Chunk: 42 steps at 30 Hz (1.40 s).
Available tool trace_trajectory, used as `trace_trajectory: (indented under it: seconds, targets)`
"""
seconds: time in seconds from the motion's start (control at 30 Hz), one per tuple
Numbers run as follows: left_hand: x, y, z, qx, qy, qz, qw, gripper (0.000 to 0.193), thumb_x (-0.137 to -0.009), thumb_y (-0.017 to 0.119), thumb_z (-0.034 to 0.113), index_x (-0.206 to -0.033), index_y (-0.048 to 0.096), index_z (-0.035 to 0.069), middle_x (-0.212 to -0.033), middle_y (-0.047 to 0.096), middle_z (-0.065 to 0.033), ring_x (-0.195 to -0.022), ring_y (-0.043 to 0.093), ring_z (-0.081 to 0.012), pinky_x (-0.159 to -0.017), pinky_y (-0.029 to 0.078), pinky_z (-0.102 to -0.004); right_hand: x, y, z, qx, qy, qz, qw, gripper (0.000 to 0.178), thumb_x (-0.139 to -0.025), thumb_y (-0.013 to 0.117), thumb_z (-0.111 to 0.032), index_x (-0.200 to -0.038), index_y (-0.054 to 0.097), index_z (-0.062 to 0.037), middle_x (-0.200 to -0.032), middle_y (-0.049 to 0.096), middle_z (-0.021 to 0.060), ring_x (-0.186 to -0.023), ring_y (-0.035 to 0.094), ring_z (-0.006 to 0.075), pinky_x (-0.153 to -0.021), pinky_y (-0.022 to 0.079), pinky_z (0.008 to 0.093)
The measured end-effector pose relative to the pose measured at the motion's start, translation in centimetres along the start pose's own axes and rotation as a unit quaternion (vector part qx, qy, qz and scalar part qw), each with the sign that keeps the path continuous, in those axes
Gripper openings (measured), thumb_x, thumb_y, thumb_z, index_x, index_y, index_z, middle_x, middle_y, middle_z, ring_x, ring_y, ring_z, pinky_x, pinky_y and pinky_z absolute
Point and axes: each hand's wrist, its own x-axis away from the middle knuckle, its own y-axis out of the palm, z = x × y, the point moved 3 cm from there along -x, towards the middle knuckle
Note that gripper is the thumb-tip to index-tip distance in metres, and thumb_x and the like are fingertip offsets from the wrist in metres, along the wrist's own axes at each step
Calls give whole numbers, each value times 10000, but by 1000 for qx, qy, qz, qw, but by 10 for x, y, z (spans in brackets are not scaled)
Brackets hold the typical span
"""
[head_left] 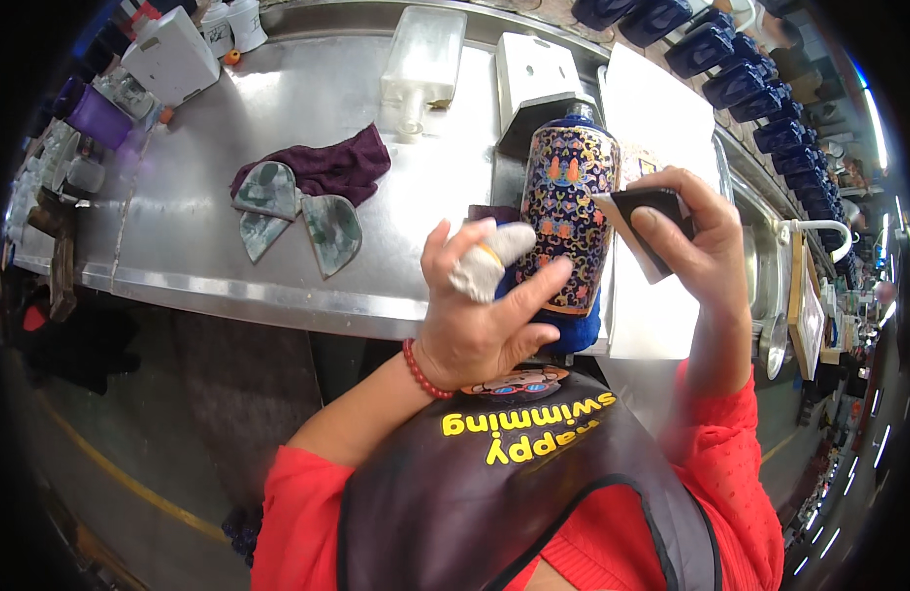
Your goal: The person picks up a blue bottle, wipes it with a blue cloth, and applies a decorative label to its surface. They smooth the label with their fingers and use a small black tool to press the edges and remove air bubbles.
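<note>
A dark blue bottle [571, 212] patterned with coloured flowers lies on the worktop, its clear neck pointing away from me. A blue cloth [573, 333] shows under its near end. Over the bottle's left side, my left hand [480, 310] is open with its fingers apart; the index fingertip is at the bottle, but whether it touches I cannot tell. A white cloth cover [483, 266] with a yellow band wraps one or more of its fingers. My right hand [706, 231] pinches a flat black piece with a pale face [652, 227], just right of the bottle.
To the left, several green-grey marbled pieces [329, 231] lie against a purple cloth [342, 163]. A clear square bottle [423, 69] and a white box [536, 69] stand at the back. Several dark blue bottles [736, 84] line the far right, near a sink [765, 295].
</note>
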Motion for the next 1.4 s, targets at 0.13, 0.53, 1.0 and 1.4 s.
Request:
trace_trajectory:
  seconds: [0.13, 0.53, 1.0, 1.4]
  targets:
    - [-13, 2, -9, -17, -11, -7, 1000, 521, -1000, 507, 591, -1306, 724, 231, -1319, 625, -115, -1288, 410, -328, -1186, 136, -572, 22, 8, 15, -38, 72, 11, 997, 160, -923, 723, -91, -1057, 713, -3, -827, 674, 8, -677, 586, 36, -574, 439, 206]
    - [-6, 1, -7, -63, 12, 29, 998, 468, -1008, 517, 566, -1255, 754, 247, -1317, 646, -88, -1296, 410, -286, -1181, 178, -568, 32, 13, 24, -94, 175, -14, 980, 191, -951, 698, -75, -1111, 669, 26, -998, 672, 35, -869, 603, 69, -767, 475, 214]
    - [-6, 0, -3, -68, 21, 19, 997, 493, -1006, 525, 568, -1228, 768, 201, -1334, 621, -164, -1252, 447, -346, -1186, 209, -563, 33, 18, 25, -113, 133, 31, 984, 153, -941, 724, -91, -1053, 694, 9, -831, 660, 0, -710, 562, 37, -617, 438, 209]
    - [-5, 5, -1, -68, 11, 5, 998, 485, -1001, 542, 563, -1250, 755, 205, -1332, 615, -151, -1264, 440, -348, -1185, 204, -565, 36, 18, 26, -102, 134, 38, 985, 153, -936, 727, -85, -1050, 692, 10, -851, 666, 10, -723, 575, 47, -630, 450, 216]
